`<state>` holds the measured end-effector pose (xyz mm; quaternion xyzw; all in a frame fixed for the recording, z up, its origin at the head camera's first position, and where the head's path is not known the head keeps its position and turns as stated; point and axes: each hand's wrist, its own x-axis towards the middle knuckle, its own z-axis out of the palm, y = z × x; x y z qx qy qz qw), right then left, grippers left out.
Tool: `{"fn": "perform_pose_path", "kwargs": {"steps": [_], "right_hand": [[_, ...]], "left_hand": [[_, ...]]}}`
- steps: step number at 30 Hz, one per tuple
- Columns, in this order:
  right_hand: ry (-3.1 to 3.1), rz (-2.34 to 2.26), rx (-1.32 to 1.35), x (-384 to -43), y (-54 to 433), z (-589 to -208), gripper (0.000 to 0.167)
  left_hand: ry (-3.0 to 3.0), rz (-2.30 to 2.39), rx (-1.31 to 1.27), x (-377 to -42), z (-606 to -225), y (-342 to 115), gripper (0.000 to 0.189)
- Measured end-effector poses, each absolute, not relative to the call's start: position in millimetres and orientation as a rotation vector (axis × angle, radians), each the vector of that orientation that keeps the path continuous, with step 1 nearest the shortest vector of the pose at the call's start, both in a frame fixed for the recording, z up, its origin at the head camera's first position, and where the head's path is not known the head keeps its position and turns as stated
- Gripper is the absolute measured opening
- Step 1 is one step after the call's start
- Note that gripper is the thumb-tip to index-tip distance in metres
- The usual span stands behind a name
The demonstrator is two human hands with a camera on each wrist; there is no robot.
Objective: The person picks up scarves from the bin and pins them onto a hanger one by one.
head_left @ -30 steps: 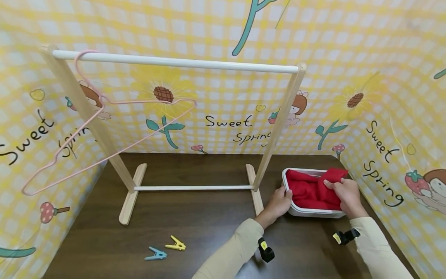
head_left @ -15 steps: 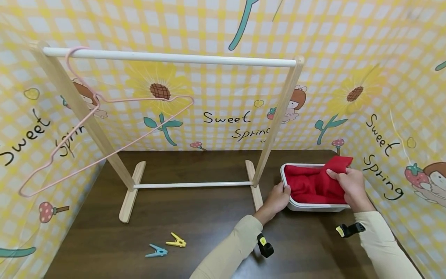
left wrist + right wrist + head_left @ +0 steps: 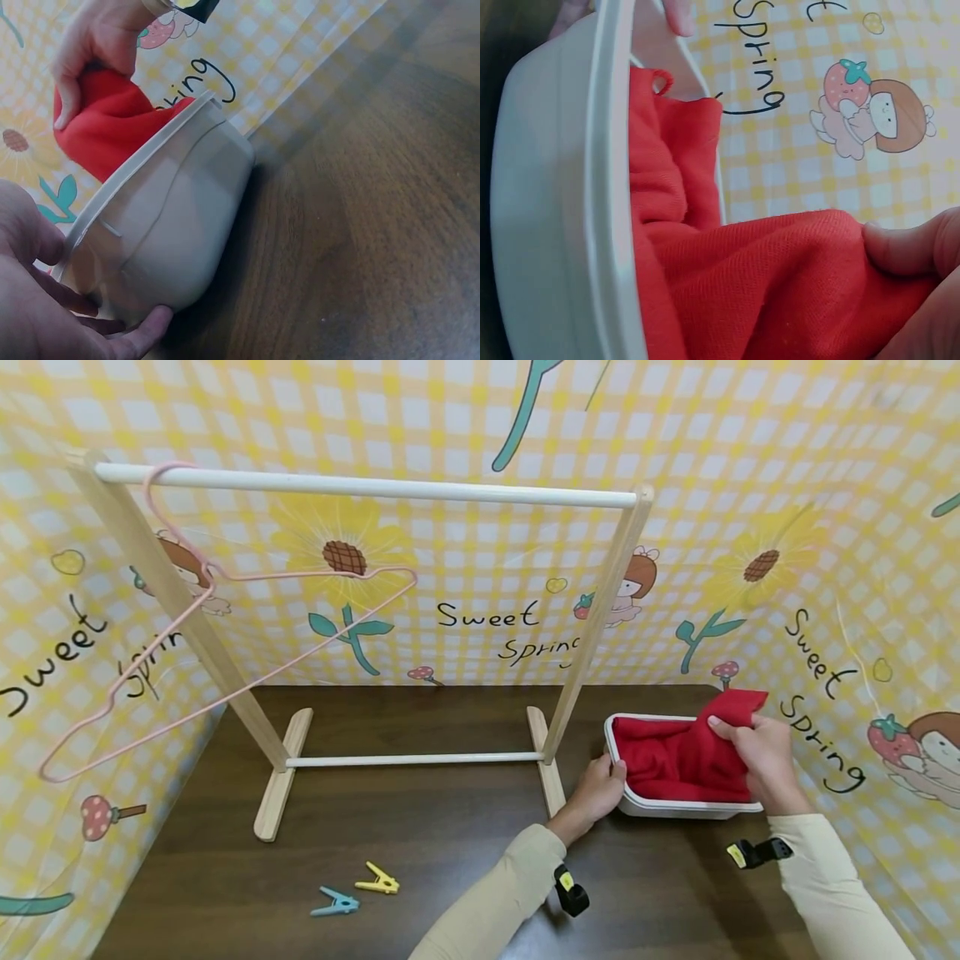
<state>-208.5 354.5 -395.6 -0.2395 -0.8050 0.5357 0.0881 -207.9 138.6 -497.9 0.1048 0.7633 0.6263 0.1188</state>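
Behind, "Sweet Spring" lettering (image 3: 491, 616), fingers (image 3: 68, 97) gripping cloth (image 3: 681, 762)

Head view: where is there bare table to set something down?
The table is bare between the yellow clip and rack's lower bar, and between that clip and the left sleeve. Crowded at right: left hand gripping the white bin, right hand pinching red cloth.

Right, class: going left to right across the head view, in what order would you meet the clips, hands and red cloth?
Blue clip, yellow clip, left hand, red cloth, right hand.
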Motion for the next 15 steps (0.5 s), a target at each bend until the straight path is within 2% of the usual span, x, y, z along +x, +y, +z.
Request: {"fn": "perform_pose_path", "kwargs": {"steps": [10,15], "right_hand": [[-2.311,1.776,-0.752,-204.1,351.4,-380.5,0.008],[-2.309,1.782,-0.739,-200.7,349.8,-376.5,0.009]], "left_hand": [[2.256,1.806,0.295,-209.7,-497.3,137.8,0.030],[2.287,1.779,0.283,-208.9,-498.4,138.6,0.029]]}}
